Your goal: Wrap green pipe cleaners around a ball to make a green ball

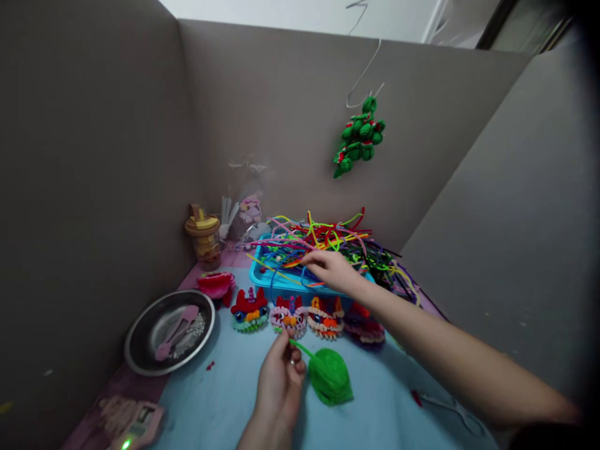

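Leaf (330, 377), bright green and fuzzy, is at the lower centre of the frame, over the blue cloth (210, 400). Left hand (280, 375) holds it by its thin stem (304, 349), pinched between thumb and finger, probably because this keeps the broad, soft blade free from pressing. Its shape is rounded and comes to a point at the lower right. Right hand (332, 270) is over the tray (254, 274) near the middle of the frame, with its fingertips close together; they are a little blurred, so I cannot tell if they hold a wire. The tray is smooth blue plastic, and the many-coloured wires (323, 234), fuzzy and bendable, lie loosely across it, I think so that any colour is within reach. Just below the tray, four chenille heads (289, 317) sit in one row, with curled, bumpy edges; this seems to leave the front of the cloth for working. At the left, a shiny round metal bowl (132, 331) holds small white beads (193, 334) and a pink scoop (185, 315), perhaps because its rim stops the beads from rolling away.
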Demonstrator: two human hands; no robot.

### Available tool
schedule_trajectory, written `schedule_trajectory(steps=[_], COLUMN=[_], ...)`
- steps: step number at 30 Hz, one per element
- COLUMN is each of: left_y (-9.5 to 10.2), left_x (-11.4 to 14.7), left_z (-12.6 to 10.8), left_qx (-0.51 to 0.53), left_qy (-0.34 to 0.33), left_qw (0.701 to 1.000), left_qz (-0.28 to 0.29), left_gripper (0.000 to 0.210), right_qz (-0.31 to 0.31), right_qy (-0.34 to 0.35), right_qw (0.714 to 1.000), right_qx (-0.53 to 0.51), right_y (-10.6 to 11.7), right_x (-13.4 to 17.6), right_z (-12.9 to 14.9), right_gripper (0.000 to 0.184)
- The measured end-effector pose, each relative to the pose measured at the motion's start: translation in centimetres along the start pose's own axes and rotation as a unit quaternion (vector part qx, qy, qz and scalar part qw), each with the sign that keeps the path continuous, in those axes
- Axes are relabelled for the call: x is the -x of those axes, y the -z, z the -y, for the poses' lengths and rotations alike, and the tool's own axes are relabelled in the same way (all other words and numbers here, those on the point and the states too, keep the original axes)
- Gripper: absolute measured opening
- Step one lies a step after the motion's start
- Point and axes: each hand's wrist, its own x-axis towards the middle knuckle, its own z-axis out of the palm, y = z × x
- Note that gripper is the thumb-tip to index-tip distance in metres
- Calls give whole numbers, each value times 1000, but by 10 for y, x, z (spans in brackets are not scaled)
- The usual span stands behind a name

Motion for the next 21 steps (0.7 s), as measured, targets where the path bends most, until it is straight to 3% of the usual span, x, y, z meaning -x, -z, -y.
schedule_trajectory(steps=[2,4,7,11,16,21], left_y=[1,2,4,5,3,5], left_x=[-2,-5,-10,-12,-10,-9], left_z=[0,-1,-3,-3,-1,-2], left_qx=[-6,-7,-1,12,10,-39], left_qy=[5,4,-5,-4,0,-23], left_qw=[1000,1000,1000,1000,1000,999], left_qz=[-2,-2,1,-8,-6,-6], left_gripper=[14,14,13,11,10,16], right_qz=[24,68,81,93,92,51], right_qy=[107,158,156,142,150,209], right_qw=[990,969,960,951,943,935], right_qx=[87,175,218,258,282,283], right_y=[-18,-37,-64,-88,-86,-69], right_x=[-23,-47,-77,-93,-88,-70], right_z=[33,57,70,60,56,96], right_gripper=[28,26,24,23,22,26])
